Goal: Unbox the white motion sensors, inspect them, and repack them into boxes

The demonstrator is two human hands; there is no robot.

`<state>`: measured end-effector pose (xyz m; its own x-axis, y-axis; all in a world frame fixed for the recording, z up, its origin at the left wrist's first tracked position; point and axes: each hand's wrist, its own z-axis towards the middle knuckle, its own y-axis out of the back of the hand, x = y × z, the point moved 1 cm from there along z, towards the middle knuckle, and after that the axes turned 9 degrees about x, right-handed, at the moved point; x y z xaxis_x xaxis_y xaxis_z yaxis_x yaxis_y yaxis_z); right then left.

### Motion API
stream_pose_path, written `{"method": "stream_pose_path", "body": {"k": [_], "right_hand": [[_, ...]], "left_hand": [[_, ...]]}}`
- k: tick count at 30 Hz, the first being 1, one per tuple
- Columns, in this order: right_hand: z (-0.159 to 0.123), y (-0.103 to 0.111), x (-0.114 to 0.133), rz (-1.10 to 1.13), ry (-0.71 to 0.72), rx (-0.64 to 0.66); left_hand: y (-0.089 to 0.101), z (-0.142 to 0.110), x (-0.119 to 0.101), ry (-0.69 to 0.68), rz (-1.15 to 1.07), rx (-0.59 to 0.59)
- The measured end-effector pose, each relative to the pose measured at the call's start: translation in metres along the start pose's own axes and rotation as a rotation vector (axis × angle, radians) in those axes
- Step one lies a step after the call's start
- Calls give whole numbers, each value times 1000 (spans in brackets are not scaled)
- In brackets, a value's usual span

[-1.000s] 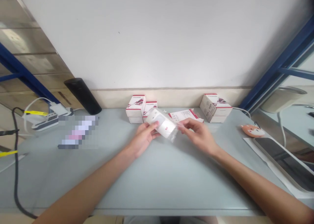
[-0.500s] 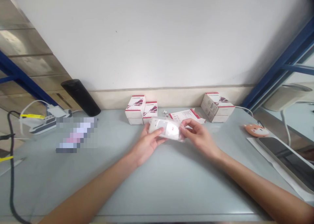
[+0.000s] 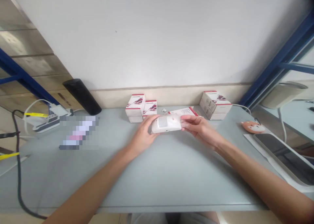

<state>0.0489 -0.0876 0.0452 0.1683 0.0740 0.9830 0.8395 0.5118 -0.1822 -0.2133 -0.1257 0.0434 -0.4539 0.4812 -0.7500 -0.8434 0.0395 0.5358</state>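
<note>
A white plastic motion-sensor-like device (image 3: 166, 124) in a clear plastic bag lies level, held above the grey tabletop (image 3: 171, 171). My left hand (image 3: 144, 132) is shut on its left end, and my right hand (image 3: 200, 127) grips its right end with the fingertips. Just behind it, a printed leaflet (image 3: 183, 112) lies partly hidden by the device. Several white-and-red product boxes stand at the back: a stacked pair (image 3: 134, 108), a smaller one (image 3: 150, 108) against them, and a further one (image 3: 215, 105) to the right.
A black cylinder (image 3: 82, 96) stands at the back left, near a pixelated, blurred item (image 3: 78, 132) and a power strip (image 3: 46, 124) with white and black cables. At the right lie an orange fox-shaped object (image 3: 253, 127) and a dark-screened tablet (image 3: 282, 155).
The device has turned from tilted to nearly level, and its bag now looks tighter around it. Both hands have shifted slightly, with the right hand lower and flatter. The view has moved slightly.
</note>
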Motion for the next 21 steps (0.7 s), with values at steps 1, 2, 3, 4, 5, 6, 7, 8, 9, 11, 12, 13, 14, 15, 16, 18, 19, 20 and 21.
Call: {"method": "stream_pose_path", "body": {"k": [1,2,3,4,5,6,7,8,9,11,12,13,14,15,16,18,19,20,21], "right_hand": [[0,0,0,-46,4,6],[0,0,1,-106,18,5],[0,0,1,-175,40,0],[0,-1,2,-244,69,-11],[0,-2,2,-307,99,-27],[0,-4,2,-357,125,-44],[0,-5,2,-393,146,-60],[0,-5,1,-417,161,-71],[0,-6,1,-435,174,-77],[-1,-7,1,-469,194,-82],[-1,-8,0,-487,198,-78],[-2,-8,0,-505,200,-73],[-2,-9,0,-522,203,-67],[-2,-10,-1,-536,206,-59],[-2,-11,-2,-542,213,-47],[-2,-12,-3,-533,241,-18],[-2,-12,-4,-524,256,-2],[-2,-13,-5,-516,269,11],[-2,-13,-5,-508,281,17]], "left_hand": [[1,1,0,-15,3,1],[1,1,0,-31,7,5],[2,1,0,-42,9,17],[2,1,-1,-48,13,30],[2,1,-2,-50,20,40],[2,1,-3,-52,27,44],[2,0,-4,-53,34,42],[2,0,-5,-48,39,40],[2,-1,-6,-32,46,43],[2,-4,-8,37,65,70],[2,-5,-9,80,71,94],[2,-6,-11,121,67,121],[2,-7,-12,155,47,149],[2,-8,-14,181,6,172],[2,-9,-16,202,-57,185],[1,-8,-20,255,-233,182],[0,-8,-20,303,-339,186],[-1,-7,-21,362,-458,201],[-2,-6,-21,425,-586,229]]}}
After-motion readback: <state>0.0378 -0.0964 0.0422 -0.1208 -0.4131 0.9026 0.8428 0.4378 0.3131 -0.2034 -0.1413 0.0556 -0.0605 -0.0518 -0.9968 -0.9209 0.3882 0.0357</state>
